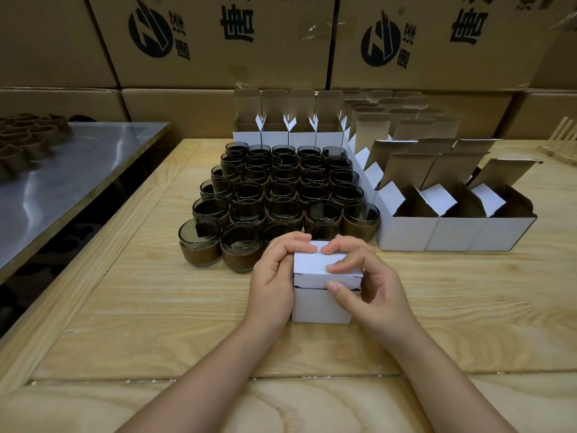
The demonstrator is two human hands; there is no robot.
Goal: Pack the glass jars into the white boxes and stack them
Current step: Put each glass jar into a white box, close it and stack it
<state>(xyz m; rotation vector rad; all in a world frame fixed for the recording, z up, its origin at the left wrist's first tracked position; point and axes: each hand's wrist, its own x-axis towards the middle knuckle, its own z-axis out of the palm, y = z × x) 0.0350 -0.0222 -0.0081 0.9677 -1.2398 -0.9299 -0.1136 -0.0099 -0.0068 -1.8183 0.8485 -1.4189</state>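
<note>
Stacked brown cardboard cartons [218,42] with dark printed logos fill the background. In front of them lies a pale wooden table [140,323], and a steel-topped table [81,170] stands to its left. Smoky glass jars [281,189] with brown bands round their lower halves stand in a tight block at the middle of the wooden table. Open white boxes [452,229] with raised flaps stand in rows behind and to the right of the jars.

Just in front of the jars sits a single white box [321,304]. Its lid is folded over the top, with a dark gap under the front lip. The left hand [274,276] curls round the box's left side, fingertips on the lid. The right hand [374,285] grips the right side, fingers bent onto the lid and thumb against the front lip.
</note>
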